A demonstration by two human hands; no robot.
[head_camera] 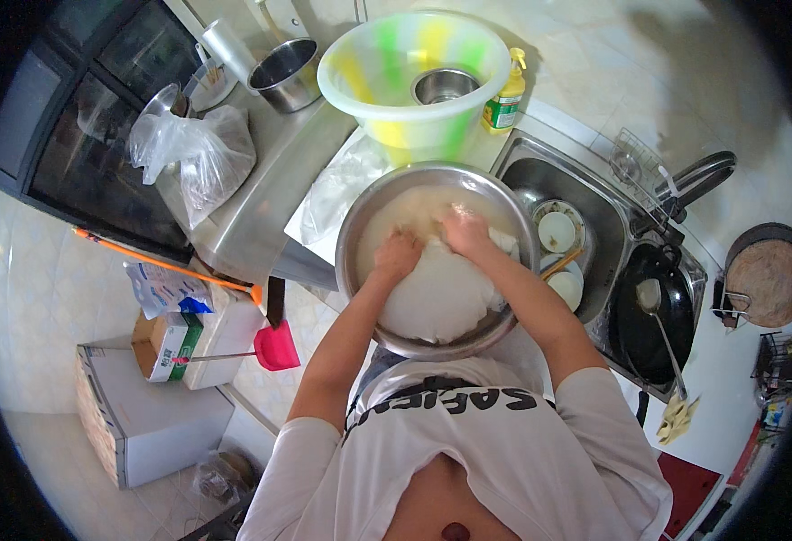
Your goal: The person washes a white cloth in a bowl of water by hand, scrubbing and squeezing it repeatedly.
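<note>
In front of me is a wide stainless steel basin [350,297] of cloudy, pale liquid. A bulging white cloth [436,294] fills its near half, and its folds reach the right wall. My left hand [398,255] is curled on the cloth's far left edge, with its fingertips at the liquid. Just to the right, my right hand [465,230] is wet and closed at the cloth's far edge. Cloudy liquid hides part of its fingers. What the cloth contains cannot be seen.
Beyond the basin stands a large striped plastic tub [396,128] with a steel bowl [445,86] inside. A yellow pump bottle [506,95] is beside it. To the right, the sink [595,196] holds dishes and a black wok [653,345]. A plastic bag [217,152] lies left.
</note>
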